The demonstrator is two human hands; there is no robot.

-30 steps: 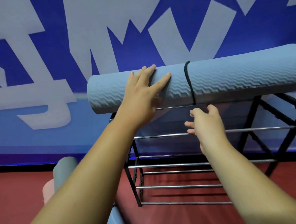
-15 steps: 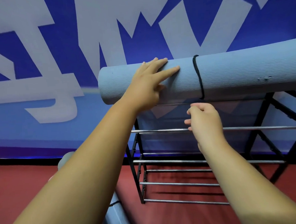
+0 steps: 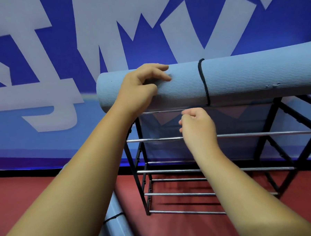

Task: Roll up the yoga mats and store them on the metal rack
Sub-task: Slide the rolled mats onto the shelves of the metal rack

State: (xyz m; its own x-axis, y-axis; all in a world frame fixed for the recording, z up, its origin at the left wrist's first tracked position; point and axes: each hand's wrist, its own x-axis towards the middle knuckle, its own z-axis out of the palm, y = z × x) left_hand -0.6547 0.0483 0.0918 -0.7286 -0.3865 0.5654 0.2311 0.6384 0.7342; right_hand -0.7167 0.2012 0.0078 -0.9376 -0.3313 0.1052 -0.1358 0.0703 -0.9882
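Rolled yoga mat (image 3: 239, 79), tied with 1 black cord (image 3: 204, 82), lies on the metal rack's (image 3: 224, 136) top tier, overhanging its left edge. Left hand (image 3: 140, 89) rests loosely bent fingers on it; right hand (image 3: 198, 126) curls empty just below.

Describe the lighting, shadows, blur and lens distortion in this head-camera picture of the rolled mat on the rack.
Head view: the light is soft and even, with no harsh glare; the metal rack shows thin bright highlights along its chrome bars; faint bar shadows fall on the red floor beneath it; the wide-angle lens bows the rolled mat upward toward the right edge; the wall banner looks slightly soft.
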